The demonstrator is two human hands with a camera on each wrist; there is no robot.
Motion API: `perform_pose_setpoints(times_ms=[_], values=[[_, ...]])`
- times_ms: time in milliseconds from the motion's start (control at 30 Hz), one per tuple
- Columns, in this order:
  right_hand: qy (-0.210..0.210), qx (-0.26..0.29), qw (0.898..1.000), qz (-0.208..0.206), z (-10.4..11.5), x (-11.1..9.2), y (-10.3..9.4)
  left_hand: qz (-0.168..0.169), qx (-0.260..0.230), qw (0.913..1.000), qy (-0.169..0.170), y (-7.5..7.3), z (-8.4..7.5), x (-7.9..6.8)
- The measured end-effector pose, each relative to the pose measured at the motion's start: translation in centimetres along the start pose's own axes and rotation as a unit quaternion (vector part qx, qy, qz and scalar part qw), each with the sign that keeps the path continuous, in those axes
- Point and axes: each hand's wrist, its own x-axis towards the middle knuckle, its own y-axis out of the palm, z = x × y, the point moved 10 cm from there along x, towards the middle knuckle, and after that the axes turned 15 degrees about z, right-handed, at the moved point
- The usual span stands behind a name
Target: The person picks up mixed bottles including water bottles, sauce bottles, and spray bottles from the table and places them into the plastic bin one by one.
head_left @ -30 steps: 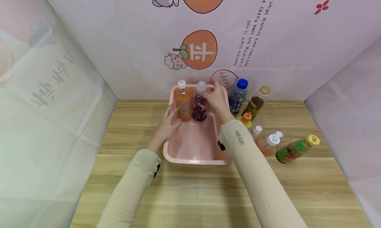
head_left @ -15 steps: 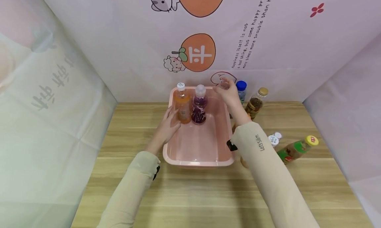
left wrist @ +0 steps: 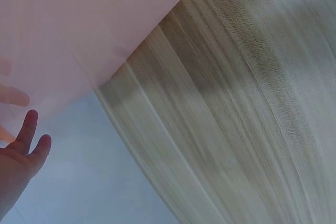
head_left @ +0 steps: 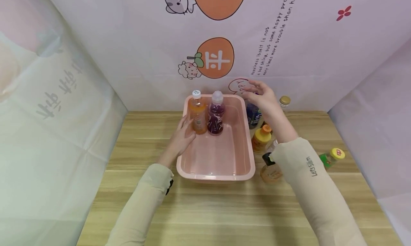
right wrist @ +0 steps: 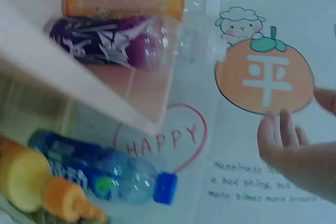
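A pink plastic basin (head_left: 214, 176) stands on the wooden table. At its back left are two upright drink bottles: an orange one (head_left: 198, 119) with a white cap and a purple one (head_left: 215, 119) with a clear cap. My left hand (head_left: 182, 140) lies at the basin's left rim beside the orange bottle, its fingers extended. Beyond the right rim, my right hand (head_left: 264, 99) hovers with parted fingers and nothing in them. Below it in the head view stands a blue-labelled bottle (head_left: 253, 115); its blue cap (right wrist: 166, 188) shows in the right wrist view.
Right of the basin stand a yellow bottle (head_left: 260, 138) with an orange spout cap, a gold-capped bottle (head_left: 284, 101) and a bottle of pale orange liquid (head_left: 270, 173). Farther right is a yellow-capped bottle (head_left: 335, 155), partly behind the sleeve. A printed cloth (head_left: 154, 60) hangs behind.
My right hand has left the purple bottle's top and moved right, past the basin's rim, to above the blue-capped bottle. The purple bottle stays in the basin; my left hand keeps its place.
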Motion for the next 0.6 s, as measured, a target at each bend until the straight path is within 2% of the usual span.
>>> perform_pose_setpoints(times_ms=[133,200,367,600], values=[[0.003,-0.071,0.996,0.06,0.4,-1.4,0.0,0.0,0.003,1.0,0.002,0.0,-0.1,0.0],[0.004,-0.099,0.992,0.078,0.5,-2.2,-0.2,0.0,0.005,1.0,0.001,0.0,-0.2,0.0],[0.01,-0.134,0.987,0.088,0.0,-4.1,-1.7,0.0,0.003,1.0,0.001,0.0,-0.1,0.0],[0.023,-0.164,0.979,0.118,-2.3,-5.8,-3.7,-0.002,0.007,1.0,0.001,-0.1,0.0,0.0]])
